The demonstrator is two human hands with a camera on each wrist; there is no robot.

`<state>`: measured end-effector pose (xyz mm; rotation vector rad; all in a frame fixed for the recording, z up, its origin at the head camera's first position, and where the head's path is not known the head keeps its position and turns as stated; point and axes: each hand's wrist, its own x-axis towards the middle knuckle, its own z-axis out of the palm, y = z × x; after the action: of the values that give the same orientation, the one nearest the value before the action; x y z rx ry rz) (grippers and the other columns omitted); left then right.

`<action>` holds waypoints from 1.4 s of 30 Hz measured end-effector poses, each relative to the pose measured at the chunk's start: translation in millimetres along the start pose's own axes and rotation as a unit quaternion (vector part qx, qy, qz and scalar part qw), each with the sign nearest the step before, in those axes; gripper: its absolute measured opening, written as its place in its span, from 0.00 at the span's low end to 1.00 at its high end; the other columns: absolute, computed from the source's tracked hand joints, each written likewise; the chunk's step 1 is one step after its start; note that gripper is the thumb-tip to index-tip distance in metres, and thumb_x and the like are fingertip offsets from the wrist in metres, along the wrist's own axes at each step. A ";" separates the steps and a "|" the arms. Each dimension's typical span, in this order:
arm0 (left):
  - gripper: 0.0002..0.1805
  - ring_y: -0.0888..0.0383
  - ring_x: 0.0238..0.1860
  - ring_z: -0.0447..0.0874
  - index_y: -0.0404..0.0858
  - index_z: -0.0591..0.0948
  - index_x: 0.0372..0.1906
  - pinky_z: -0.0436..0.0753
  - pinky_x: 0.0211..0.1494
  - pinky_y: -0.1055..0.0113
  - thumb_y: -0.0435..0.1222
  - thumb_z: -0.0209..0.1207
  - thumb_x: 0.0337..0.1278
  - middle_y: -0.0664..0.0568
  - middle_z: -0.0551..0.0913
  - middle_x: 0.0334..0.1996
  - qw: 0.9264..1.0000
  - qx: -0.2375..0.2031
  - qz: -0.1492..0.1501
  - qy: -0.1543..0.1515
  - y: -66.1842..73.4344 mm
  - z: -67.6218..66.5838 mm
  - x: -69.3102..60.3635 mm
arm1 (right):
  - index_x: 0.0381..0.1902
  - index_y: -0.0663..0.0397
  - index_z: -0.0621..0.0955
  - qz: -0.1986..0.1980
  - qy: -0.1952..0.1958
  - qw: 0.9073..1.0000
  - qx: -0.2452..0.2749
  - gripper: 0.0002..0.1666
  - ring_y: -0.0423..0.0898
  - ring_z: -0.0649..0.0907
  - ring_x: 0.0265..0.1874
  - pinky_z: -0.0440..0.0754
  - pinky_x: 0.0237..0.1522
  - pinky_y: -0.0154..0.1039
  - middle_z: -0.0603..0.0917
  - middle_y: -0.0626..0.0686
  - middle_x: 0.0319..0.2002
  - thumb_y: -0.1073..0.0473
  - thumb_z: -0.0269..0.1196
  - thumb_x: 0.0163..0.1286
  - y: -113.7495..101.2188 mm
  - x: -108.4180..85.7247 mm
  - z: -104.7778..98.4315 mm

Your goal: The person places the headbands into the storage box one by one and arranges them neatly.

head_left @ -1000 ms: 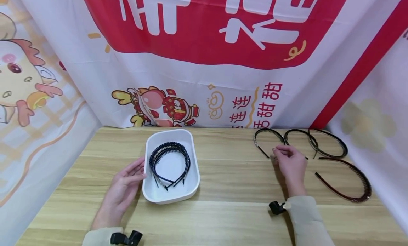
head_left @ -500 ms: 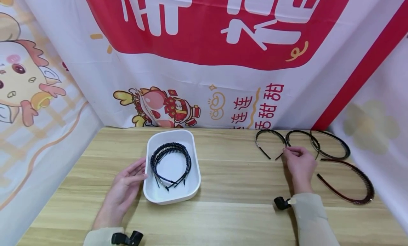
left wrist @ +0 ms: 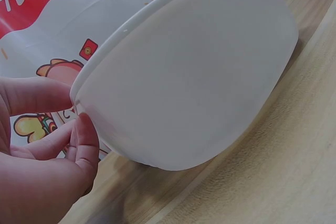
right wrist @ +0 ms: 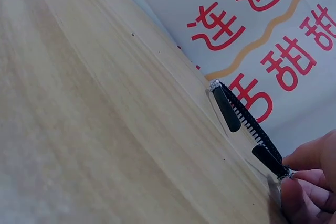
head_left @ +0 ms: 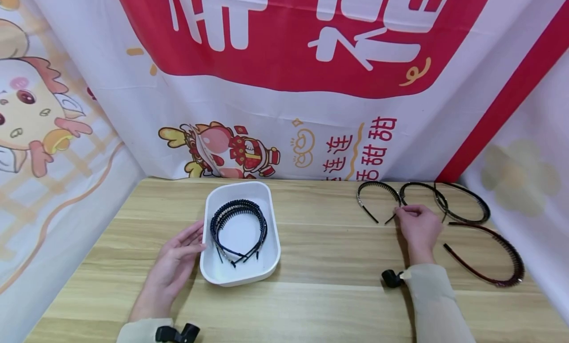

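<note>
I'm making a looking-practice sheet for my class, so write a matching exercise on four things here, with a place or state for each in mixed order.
Column one
1. tray
2. left hand
3. right hand
4. brown headband

Column two
A. pinches a black headband near one end
B. lies farthest right on the table
C. white, with headbands inside
D. touches the tray's side

Pairs: 1-C, 2-D, 3-A, 4-B

I log a white tray (left wrist: pixel 189 77), black headbands (head_left: pixel 242 205), one reddish-brown headband (head_left: pixel 519 266), a wood-grained tan table (head_left: pixel 329 254), a red-printed white backdrop (head_left: pixel 249 98).
</note>
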<state>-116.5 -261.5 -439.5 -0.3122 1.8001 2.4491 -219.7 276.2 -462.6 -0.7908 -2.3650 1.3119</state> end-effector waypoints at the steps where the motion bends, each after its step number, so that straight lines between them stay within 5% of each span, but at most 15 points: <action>1: 0.31 0.64 0.61 0.81 0.50 0.80 0.64 0.81 0.68 0.75 0.17 0.56 0.66 0.64 0.86 0.56 1.000 -0.001 0.002 -0.002 -0.7 -0.4 0.1 | 0.52 0.58 0.89 0.003 -0.002 1.000 0.001 0.20 0.30 0.81 0.15 0.80 0.26 0.25 0.87 0.39 0.25 0.51 0.73 0.69 0.7 1.0 0.7; 8: 0.30 0.65 0.62 0.81 0.53 0.82 0.61 0.80 0.69 0.76 0.17 0.55 0.66 0.64 0.86 0.57 1.000 -0.003 0.005 -0.012 -2.8 -2.4 0.3 | 0.53 0.56 0.89 0.025 0.009 0.999 -0.037 0.25 0.34 0.80 0.17 0.76 0.36 0.28 0.93 0.58 0.46 0.43 0.73 0.69 4.9 4.9 5.9; 13: 0.30 0.65 0.62 0.81 0.53 0.82 0.61 0.80 0.69 0.76 0.17 0.55 0.67 0.64 0.86 0.57 1.000 -0.003 0.001 -0.013 -3.1 -2.2 -0.3 | 0.54 0.57 0.89 0.040 -0.007 0.998 -0.042 0.26 0.35 0.81 0.18 0.81 0.29 0.29 0.91 0.61 0.52 0.43 0.72 0.69 4.5 5.4 6.2; 19: 0.30 0.65 0.62 0.81 0.53 0.82 0.60 0.79 0.69 0.76 0.17 0.55 0.67 0.64 0.86 0.57 1.000 -0.004 -0.001 -0.017 -4.1 -1.6 -1.8 | 0.52 0.57 0.90 0.045 -0.011 0.998 -0.039 0.22 0.34 0.82 0.14 0.83 0.21 0.28 0.91 0.59 0.46 0.47 0.70 0.70 7.3 6.4 5.9; 27: 0.30 0.65 0.62 0.82 0.56 0.84 0.57 0.79 0.69 0.77 0.17 0.55 0.67 0.64 0.86 0.57 1.000 -0.006 0.001 -0.020 -6.0 -2.0 -3.0 | 0.47 0.57 0.92 0.027 0.015 0.998 -0.052 0.20 0.35 0.80 0.16 0.78 0.41 0.33 0.89 0.45 0.22 0.47 0.70 0.69 12.0 -2.7 6.2; 33: 0.31 0.65 0.61 0.83 0.57 0.86 0.56 0.80 0.68 0.77 0.17 0.54 0.67 0.63 0.87 0.56 0.999 -0.016 0.016 -0.028 -6.4 -4.8 -1.9 | 0.49 0.59 0.89 0.060 -0.008 0.997 0.043 0.18 0.34 0.84 0.14 0.85 0.27 0.27 0.84 0.37 0.16 0.52 0.71 0.70 7.2 -15.6 5.6; 36: 0.31 0.65 0.60 0.83 0.56 0.86 0.56 0.81 0.67 0.76 0.16 0.54 0.67 0.63 0.87 0.56 0.999 -0.021 0.025 -0.033 -5.6 -6.2 -1.4 | 0.49 0.61 0.88 0.073 -0.025 0.992 0.098 0.17 0.36 0.86 0.16 0.88 0.22 0.32 0.85 0.38 0.17 0.54 0.72 0.69 4.6 -22.3 6.6; 42: 0.32 0.65 0.62 0.82 0.53 0.84 0.62 0.80 0.68 0.77 0.16 0.54 0.68 0.63 0.87 0.58 0.999 -0.019 0.017 -0.032 -3.9 -5.9 1.3 | 0.47 0.58 0.88 0.076 -0.035 0.989 0.122 0.15 0.37 0.86 0.17 0.89 0.23 0.33 0.87 0.39 0.19 0.55 0.73 0.68 2.2 -34.4 2.4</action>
<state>-116.4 -266.0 -445.1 -0.2067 1.7496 2.4886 -193.0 254.7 -466.1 -0.8752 -2.1740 1.6774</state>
